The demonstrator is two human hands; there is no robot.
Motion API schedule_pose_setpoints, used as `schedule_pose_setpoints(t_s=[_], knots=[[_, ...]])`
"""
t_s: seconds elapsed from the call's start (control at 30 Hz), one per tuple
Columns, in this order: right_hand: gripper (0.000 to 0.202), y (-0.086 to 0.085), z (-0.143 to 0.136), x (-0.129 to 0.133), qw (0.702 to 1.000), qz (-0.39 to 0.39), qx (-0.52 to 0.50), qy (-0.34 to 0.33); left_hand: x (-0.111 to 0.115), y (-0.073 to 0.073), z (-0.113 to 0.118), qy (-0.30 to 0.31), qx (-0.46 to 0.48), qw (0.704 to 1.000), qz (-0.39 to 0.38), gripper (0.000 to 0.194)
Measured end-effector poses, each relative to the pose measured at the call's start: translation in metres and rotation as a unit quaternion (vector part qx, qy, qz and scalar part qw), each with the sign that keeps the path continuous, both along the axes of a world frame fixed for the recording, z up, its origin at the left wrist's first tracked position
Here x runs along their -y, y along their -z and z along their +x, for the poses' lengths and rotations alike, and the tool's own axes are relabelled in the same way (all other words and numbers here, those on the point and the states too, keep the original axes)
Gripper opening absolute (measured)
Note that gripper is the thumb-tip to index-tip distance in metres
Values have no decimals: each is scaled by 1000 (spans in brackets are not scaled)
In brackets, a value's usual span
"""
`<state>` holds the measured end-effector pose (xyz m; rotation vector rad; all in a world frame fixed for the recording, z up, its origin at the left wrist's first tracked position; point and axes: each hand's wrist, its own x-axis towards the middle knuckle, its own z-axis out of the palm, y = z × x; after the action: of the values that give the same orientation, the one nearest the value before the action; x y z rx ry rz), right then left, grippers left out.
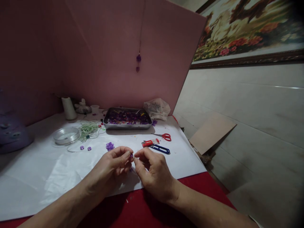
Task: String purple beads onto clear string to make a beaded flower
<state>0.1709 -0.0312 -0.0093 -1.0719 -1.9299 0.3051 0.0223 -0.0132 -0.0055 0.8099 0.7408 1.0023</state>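
My left hand (120, 161) pinches a small purple bead (131, 155) between thumb and fingertips, above the white sheet near its front edge. Fingertips of my right hand (152, 167) meet it from the other side, closed on what looks like a thin clear thread (137, 161). Most of the bead is hidden by the fingers. Just beyond my left hand lies a cluster of purple beads (110, 146). Two loose purple beads (89, 148) rest farther left.
A metal tray (128, 127) of purple beads stands at the back. Right of centre lie a red lighter (150, 142), blue thread snips (161, 148) and red-handled scissors (166, 136). At left are a clear thread spool (66, 136), green threads (89, 130) and a white cone (69, 108).
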Motion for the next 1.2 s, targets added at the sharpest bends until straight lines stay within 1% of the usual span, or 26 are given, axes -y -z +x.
schedule_pose_setpoints(t_s=[0.27,0.5,0.67,0.97,1.2], knots=[[10,-1,0,0,1000,4,8,2,-3,6,-2,6,0,1000,11,13],[11,1,0,-2,1000,7,4,-5,-3,7,-1,15,3,1000,12,13],[9,1,0,0,1000,-5,1,-3,-3,8,-2,21,8,1000,14,14],[9,2,1,-3,1000,8,6,-7,-3,7,-2,18,5,1000,17,13],[9,1,1,-1,1000,-7,10,1,-3,7,-1,10,-3,1000,9,14]])
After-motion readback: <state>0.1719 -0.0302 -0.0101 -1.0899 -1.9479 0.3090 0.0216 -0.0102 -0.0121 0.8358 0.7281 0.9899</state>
